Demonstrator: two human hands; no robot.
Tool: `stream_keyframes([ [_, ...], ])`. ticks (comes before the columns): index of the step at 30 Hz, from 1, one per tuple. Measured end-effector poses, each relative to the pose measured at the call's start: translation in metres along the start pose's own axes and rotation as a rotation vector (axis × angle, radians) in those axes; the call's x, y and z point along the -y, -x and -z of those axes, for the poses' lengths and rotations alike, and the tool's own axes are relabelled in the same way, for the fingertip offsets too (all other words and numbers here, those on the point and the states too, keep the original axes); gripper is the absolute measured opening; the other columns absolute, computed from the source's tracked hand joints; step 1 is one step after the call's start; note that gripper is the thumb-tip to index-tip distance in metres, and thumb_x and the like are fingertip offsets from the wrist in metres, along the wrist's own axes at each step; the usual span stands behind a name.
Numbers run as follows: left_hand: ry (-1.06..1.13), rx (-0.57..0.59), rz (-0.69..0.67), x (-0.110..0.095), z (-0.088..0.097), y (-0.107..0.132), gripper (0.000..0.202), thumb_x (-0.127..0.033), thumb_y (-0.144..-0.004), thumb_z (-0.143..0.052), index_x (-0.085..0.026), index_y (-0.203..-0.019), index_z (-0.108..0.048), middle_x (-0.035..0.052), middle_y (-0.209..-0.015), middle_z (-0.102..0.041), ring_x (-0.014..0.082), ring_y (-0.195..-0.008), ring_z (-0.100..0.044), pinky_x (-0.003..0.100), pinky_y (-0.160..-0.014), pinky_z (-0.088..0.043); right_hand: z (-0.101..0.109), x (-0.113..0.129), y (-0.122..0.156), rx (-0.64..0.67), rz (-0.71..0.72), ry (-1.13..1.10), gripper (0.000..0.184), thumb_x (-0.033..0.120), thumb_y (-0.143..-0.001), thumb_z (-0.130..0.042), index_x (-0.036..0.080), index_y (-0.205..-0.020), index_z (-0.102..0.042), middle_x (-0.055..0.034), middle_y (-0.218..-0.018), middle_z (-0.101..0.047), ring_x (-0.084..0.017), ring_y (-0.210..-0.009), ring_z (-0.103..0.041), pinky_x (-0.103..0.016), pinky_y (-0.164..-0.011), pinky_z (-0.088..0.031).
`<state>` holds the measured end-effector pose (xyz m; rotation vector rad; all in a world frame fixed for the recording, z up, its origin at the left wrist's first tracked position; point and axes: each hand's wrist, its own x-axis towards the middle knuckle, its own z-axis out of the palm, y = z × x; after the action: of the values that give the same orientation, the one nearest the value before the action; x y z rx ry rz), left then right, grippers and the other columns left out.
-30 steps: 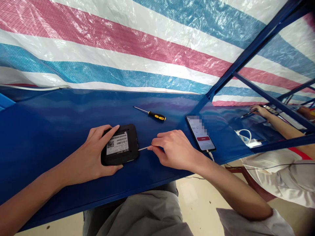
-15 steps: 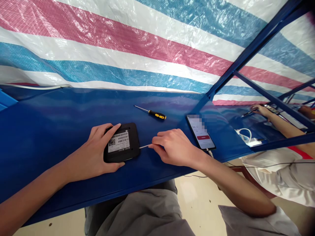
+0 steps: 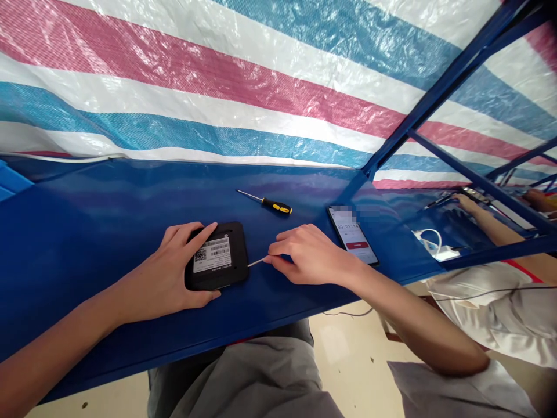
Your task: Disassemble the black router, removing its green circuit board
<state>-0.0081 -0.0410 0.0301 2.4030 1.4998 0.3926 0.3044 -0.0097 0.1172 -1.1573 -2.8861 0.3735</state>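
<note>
Box (image 3: 221, 256) clasped in left hand (image 3: 169, 274), fingers wide; right hand (image 3: 307, 255) pinches rod (image 3: 257, 262) at box's right edge: best held straight, box steady.

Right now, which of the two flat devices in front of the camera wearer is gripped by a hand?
The black box with the white label: the left hand grips it. The lit phone has no hand gripping it.

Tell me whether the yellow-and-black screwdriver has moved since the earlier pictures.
No, it has shifted neither way: judged against the foot of the diagonal blue post, the screwdriver lies in the same spot.
</note>
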Motion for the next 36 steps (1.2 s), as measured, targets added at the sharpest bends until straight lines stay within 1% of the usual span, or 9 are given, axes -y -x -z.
stream_keyframes([
  [4,-0.005,0.020,-0.041,0.007,-0.002,-0.001,0.121,-0.078,-0.082,-0.074,-0.038,-0.177,-0.010,0.0146,-0.164,-0.039,0.0490,-0.151,-0.039,0.058,-0.111,-0.053,0.005,0.003,-0.002,0.003,0.009,0.040,0.032,0.025,-0.105,-0.061,0.019,-0.078,-0.077,-0.0043,-0.074,-0.070,-0.014,-0.063,-0.055,-0.036,-0.058,-0.016],
  [8,0.003,-0.015,-0.021,0.004,-0.001,-0.001,0.114,-0.078,-0.085,-0.070,-0.037,-0.176,-0.014,0.0146,-0.162,-0.041,0.0468,-0.151,-0.040,0.058,-0.111,-0.053,0.011,0.010,-0.002,0.041,0.008,0.096,0.031,0.022,-0.103,-0.060,0.018,-0.078,-0.078,-0.0054,-0.075,-0.073,-0.015,-0.062,-0.055,-0.037,-0.058,-0.016],
  [12,-0.007,0.006,-0.051,0.005,-0.001,-0.002,0.117,-0.076,-0.083,-0.073,-0.038,-0.176,-0.012,0.0142,-0.163,-0.041,0.0468,-0.150,-0.040,0.057,-0.110,-0.053,0.011,0.012,-0.002,0.073,-0.010,0.121,0.031,0.023,-0.105,-0.060,0.018,-0.080,-0.078,-0.0059,-0.077,-0.074,-0.016,-0.064,-0.057,-0.037,-0.057,-0.016],
  [18,0.006,-0.014,0.001,-0.002,-0.003,-0.002,0.112,-0.078,-0.084,-0.069,-0.036,-0.174,-0.017,0.0151,-0.162,-0.041,0.0473,-0.151,-0.039,0.060,-0.112,-0.050,-0.001,0.006,0.001,0.039,-0.065,0.020,0.036,0.030,-0.110,-0.057,0.019,-0.083,-0.079,-0.0053,-0.081,-0.075,-0.015,-0.067,-0.058,-0.035,-0.058,-0.019],
  [20,0.012,-0.007,0.011,-0.003,-0.004,-0.001,0.112,-0.080,-0.085,-0.068,-0.038,-0.174,-0.015,0.0146,-0.164,-0.039,0.0476,-0.153,-0.037,0.061,-0.113,-0.049,-0.007,0.005,0.003,0.019,-0.094,-0.012,0.036,0.032,-0.110,-0.059,0.019,-0.084,-0.079,-0.0046,-0.080,-0.074,-0.014,-0.066,-0.057,-0.034,-0.058,-0.020],
  [23,-0.012,0.032,-0.006,0.000,-0.005,-0.001,0.115,-0.080,-0.085,-0.069,-0.039,-0.175,-0.009,0.0148,-0.166,-0.037,0.0479,-0.154,-0.036,0.061,-0.113,-0.050,-0.015,0.006,0.007,-0.019,-0.135,-0.042,0.035,0.032,-0.110,-0.060,0.018,-0.083,-0.078,-0.0038,-0.078,-0.072,-0.014,-0.065,-0.055,-0.032,-0.058,-0.020],
  [27,-0.038,0.035,0.004,0.006,-0.008,-0.002,0.115,-0.080,-0.086,-0.068,-0.039,-0.176,-0.010,0.0146,-0.167,-0.037,0.0485,-0.154,-0.036,0.059,-0.110,-0.053,-0.027,0.011,0.014,-0.049,-0.203,-0.068,0.034,0.033,-0.110,-0.059,0.018,-0.086,-0.077,-0.0032,-0.079,-0.072,-0.013,-0.065,-0.055,-0.031,-0.058,-0.020],
  [32,-0.052,0.004,-0.014,0.004,-0.007,-0.002,0.113,-0.079,-0.086,-0.068,-0.037,-0.176,-0.013,0.0146,-0.165,-0.039,0.0475,-0.153,-0.038,0.060,-0.110,-0.053,-0.037,0.019,0.021,-0.070,-0.294,-0.042,0.035,0.034,-0.111,-0.056,0.018,-0.087,-0.076,-0.0033,-0.079,-0.072,-0.013,-0.063,-0.053,-0.032,-0.058,-0.018],
  [36,-0.039,-0.019,-0.025,-0.003,-0.005,-0.002,0.109,-0.077,-0.087,-0.067,-0.035,-0.175,-0.019,0.0150,-0.162,-0.041,0.0466,-0.151,-0.040,0.059,-0.111,-0.052,-0.039,0.025,0.022,-0.101,-0.315,0.062,0.037,0.033,-0.110,-0.054,0.018,-0.083,-0.076,-0.0040,-0.074,-0.069,-0.014,-0.059,-0.051,-0.033,-0.056,-0.015],
])
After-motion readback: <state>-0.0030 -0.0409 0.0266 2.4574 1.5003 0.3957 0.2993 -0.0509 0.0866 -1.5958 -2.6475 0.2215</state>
